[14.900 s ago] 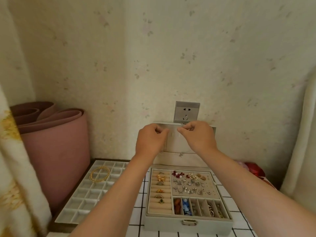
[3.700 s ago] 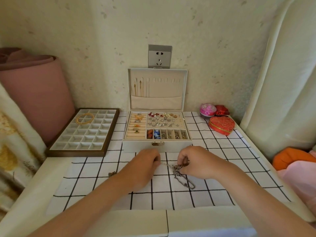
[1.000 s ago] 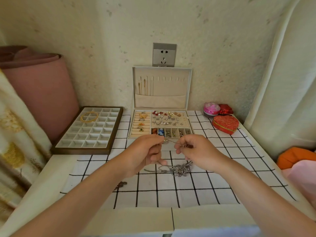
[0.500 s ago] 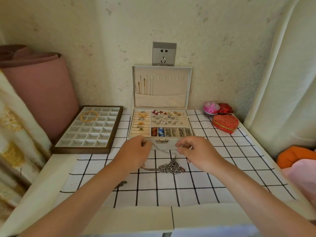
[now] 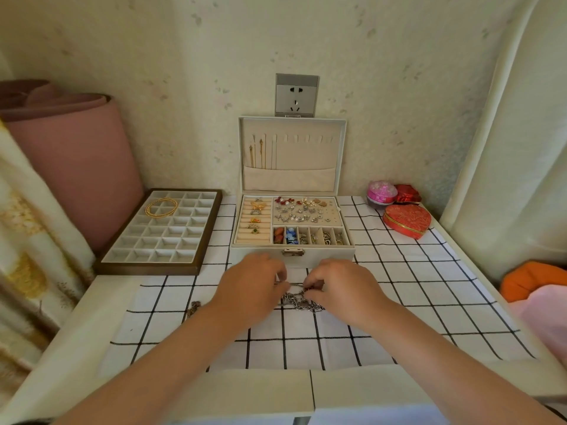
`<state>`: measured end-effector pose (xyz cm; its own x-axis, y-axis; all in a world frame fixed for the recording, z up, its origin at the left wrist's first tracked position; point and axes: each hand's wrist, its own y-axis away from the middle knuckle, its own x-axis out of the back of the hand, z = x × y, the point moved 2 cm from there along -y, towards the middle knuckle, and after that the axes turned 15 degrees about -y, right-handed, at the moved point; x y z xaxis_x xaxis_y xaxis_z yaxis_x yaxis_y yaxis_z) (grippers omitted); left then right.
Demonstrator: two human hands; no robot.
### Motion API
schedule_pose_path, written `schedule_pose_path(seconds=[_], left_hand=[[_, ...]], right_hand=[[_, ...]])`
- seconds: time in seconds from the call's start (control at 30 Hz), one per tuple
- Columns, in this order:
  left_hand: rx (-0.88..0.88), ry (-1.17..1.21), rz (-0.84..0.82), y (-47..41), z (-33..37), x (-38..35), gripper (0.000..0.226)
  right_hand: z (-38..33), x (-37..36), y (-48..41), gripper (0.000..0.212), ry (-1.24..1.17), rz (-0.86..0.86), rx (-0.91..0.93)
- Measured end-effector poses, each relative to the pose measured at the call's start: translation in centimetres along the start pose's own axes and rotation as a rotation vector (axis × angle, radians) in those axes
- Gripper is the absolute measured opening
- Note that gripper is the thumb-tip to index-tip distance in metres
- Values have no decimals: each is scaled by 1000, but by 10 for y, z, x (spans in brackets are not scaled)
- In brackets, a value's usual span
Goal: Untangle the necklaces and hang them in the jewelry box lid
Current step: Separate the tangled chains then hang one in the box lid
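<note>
Necklaces (image 5: 302, 301) — tangled, in pinch grip of left hand (image 5: 251, 289) and right hand (image 5: 341, 292)

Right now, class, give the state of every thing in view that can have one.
jewelry box: open.
lid: upright, gold chains hung on its left hooks, the other hooks bare.
necklace tangle: knotted, lying on the cloth between the hands.
left hand: pinches a thin strand of the tangle.
right hand: pinches the tangle.
heart-shaped box: shut.
wall socket: nothing plugged in.
divided tray: holds gold bangles.
</note>
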<state>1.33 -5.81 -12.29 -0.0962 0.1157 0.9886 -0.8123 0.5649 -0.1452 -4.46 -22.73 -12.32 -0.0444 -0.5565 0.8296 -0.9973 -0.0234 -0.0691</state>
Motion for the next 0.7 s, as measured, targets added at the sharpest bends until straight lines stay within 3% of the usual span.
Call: schedule_pose_path(seconds=[0.17,0.33,0.57,0.7], left_hand=[[6,-13,-114,-1,6,-4,16],[120,159,-201,1,-2,-4,12],[622,1127,-309,-13,-4,11,20],[679,1588,-262,-7,-3,19,27]], right_hand=[[-1,-2,-2,16,130,-9,55],[4,5,-1,14,-20,-9,-26],[2,13,0,36,-502,32,-220],[-1,14,0,59,-777,92,-379]])
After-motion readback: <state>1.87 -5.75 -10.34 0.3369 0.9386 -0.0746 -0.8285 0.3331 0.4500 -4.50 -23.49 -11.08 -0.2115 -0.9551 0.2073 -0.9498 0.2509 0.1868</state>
